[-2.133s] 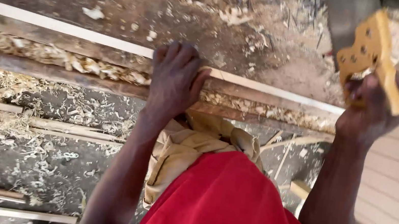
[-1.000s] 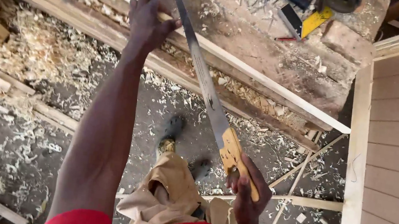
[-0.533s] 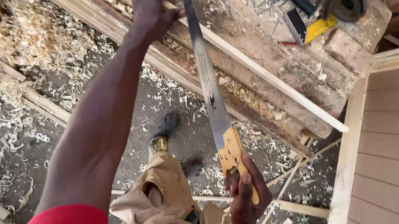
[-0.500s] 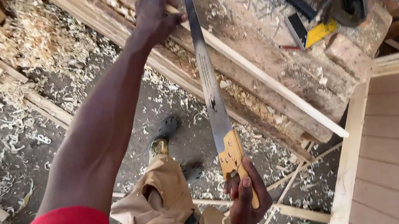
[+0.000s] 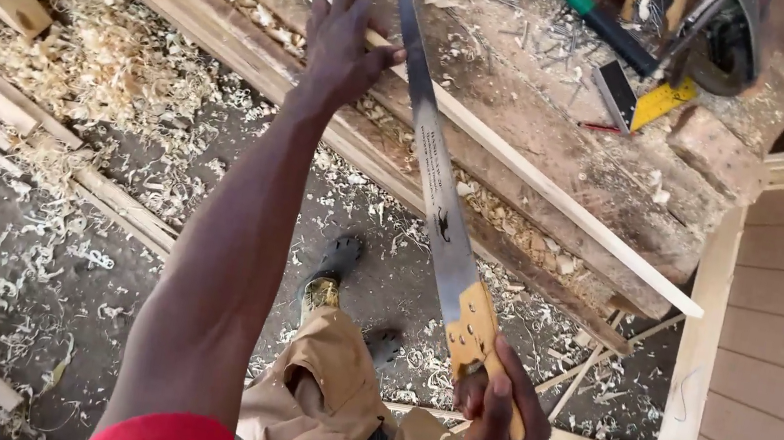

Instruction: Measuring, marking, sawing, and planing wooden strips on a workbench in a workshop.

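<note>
- The left hand reaches far forward on a straight, outstretched arm, palm down, fingers curled over a thin pale wooden strip and pressing it onto the rough workbench.
- The right hand sits low and close to the body, wrapped tight around the yellow handle of a handsaw, wrist bent upward.
- The saw's blade runs from that handle up and away to the strip, its tip just beside the left thumb; whether the teeth touch the wood cannot be told.
- The strip lies slanted across the bench, its far end cut off by the top edge.
- The right forearm is mostly out of frame; the handle is partly hidden by the fingers.
- Tools at the bench's far end are crowded together and hard to make out.
- Wood shavings cover the ground at left.
</note>
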